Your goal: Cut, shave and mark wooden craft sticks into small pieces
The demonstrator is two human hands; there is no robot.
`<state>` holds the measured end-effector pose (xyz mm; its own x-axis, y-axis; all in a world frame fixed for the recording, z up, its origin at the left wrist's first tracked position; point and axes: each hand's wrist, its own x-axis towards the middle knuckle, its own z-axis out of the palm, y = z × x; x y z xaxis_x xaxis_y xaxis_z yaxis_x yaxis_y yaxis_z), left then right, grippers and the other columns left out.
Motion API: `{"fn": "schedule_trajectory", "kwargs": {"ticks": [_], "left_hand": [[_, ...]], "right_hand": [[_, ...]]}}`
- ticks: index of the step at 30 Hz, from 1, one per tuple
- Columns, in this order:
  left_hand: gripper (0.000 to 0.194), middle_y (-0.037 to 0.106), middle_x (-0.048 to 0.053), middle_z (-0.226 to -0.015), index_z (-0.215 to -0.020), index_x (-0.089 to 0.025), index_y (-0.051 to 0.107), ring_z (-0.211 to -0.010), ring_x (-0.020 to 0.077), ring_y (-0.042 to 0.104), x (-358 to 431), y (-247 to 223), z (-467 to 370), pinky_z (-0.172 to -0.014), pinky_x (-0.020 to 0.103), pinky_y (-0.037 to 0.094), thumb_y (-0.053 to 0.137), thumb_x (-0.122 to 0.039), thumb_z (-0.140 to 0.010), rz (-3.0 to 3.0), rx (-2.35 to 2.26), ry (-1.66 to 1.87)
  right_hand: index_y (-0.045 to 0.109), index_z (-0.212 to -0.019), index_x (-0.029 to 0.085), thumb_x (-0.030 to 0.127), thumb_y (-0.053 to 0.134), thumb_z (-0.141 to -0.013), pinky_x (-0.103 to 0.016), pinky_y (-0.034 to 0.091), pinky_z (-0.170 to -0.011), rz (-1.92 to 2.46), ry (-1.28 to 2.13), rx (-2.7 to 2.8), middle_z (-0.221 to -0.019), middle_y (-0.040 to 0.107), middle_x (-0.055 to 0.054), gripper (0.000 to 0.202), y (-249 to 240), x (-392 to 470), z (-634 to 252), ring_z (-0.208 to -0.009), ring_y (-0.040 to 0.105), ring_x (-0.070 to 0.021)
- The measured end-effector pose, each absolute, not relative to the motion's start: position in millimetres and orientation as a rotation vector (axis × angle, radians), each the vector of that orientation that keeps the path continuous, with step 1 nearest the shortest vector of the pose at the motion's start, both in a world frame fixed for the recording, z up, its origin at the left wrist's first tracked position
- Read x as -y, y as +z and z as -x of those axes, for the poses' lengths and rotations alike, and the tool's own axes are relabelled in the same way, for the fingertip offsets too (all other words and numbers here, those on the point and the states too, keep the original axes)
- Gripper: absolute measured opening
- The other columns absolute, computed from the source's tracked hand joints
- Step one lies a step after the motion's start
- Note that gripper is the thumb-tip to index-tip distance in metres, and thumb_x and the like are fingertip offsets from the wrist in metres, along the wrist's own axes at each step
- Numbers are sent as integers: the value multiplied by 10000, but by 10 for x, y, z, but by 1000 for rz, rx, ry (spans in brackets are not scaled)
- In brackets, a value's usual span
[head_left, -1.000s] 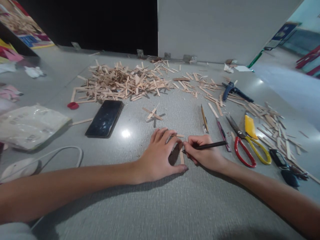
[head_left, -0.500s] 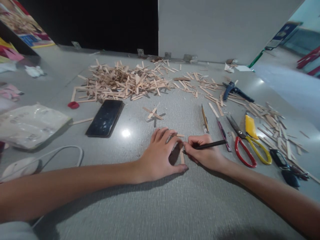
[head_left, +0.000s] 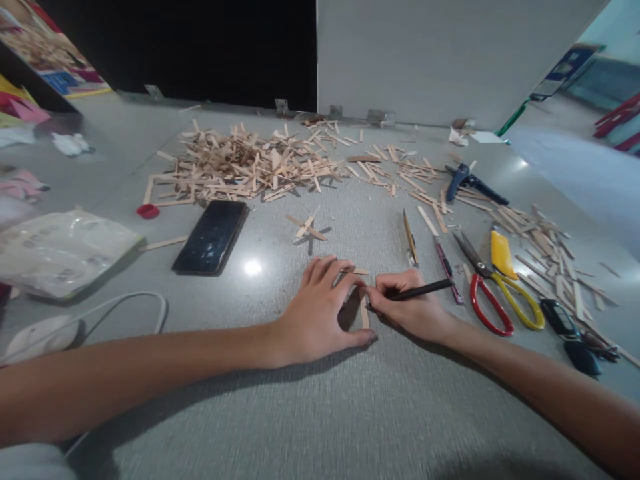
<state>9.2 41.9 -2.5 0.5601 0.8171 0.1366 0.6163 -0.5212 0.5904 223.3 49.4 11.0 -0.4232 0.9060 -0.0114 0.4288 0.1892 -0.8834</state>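
My left hand (head_left: 320,313) is curved over the table, its thumb pressing the near end of an upright-lying wooden stick (head_left: 365,315) and its fingers at the far end, where a second stick (head_left: 359,271) lies crosswise. My right hand (head_left: 407,303) is closed around a black pen (head_left: 425,289), its tip beside the first stick's right edge. Beyond my hands, a small cross of sticks (head_left: 306,229) rests on the table.
A large heap of wooden sticks (head_left: 255,163) lies at the back. On the left are a black phone (head_left: 213,237), a plastic bag (head_left: 65,250) and a white mouse (head_left: 43,337). Scissors (head_left: 483,269), a yellow cutter (head_left: 503,253), a pencil (head_left: 410,237) and blue clippers (head_left: 473,183) lie right.
The pen tip in my right hand has shifted very slightly toward me along the stick. My left hand has stayed in place.
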Motion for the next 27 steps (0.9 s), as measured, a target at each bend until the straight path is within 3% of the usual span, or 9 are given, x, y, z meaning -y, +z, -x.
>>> {"fn": "schedule_trajectory", "kwargs": {"ticks": [11,27], "left_hand": [[688,580,151,-1507,-1270,-242,645,-1517,466,403,-419,-19,-93,-1284,728,291,928,-598,-755,-2299,-1137,544],[727,564,174,-1530,-1290,-219,641,-1535,481,380,-420,-18,-85,-1286,739,287,930,-622,-759,-2316,-1146,496]], "right_hand": [[434,-561,246,336,581,-940,-268,237,-455,1188,1166,1984,-486,399,62,416,137,-508,-2225,-464,337,-95],[450,-557,247,322,583,-937,-254,254,-436,1166,1152,1970,-455,435,64,410,134,-500,-2220,-432,359,-88]]}}
